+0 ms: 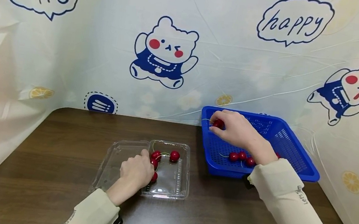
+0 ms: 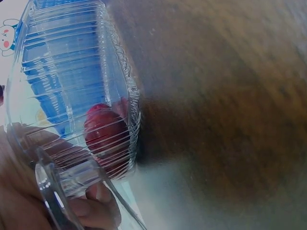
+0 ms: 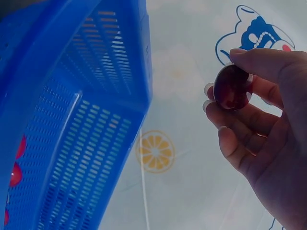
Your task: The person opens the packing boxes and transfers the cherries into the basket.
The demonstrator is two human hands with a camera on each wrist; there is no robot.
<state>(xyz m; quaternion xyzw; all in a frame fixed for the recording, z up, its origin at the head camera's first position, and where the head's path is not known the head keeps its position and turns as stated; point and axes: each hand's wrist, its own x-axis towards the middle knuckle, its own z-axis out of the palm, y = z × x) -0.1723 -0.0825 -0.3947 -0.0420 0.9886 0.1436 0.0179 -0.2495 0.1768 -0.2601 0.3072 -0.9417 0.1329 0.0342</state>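
My left hand (image 1: pixel 136 170) grips the clear plastic clamshell container (image 1: pixel 168 195) along the fold between its tray and opened lid (image 1: pixel 108 169); in the left wrist view, fingers (image 2: pixel 91 206) lie on both sides of the plastic. Several cherries lie in the tray, one red cherry (image 1: pixel 174 156) toward its back. Over the left part of the blue basket (image 1: pixel 208 161), my right hand (image 1: pixel 236 129) pinches a dark red cherry (image 3: pixel 233 87) between thumb and fingers. Its stem points left in the head view.
More cherries (image 1: pixel 233 156) lie on the floor of the basket, under the right forearm. Dark wooden tabletop (image 1: pixel 58 149) surrounds both containers. A printed curtain (image 1: pixel 100 41) hangs behind the table and down both sides.
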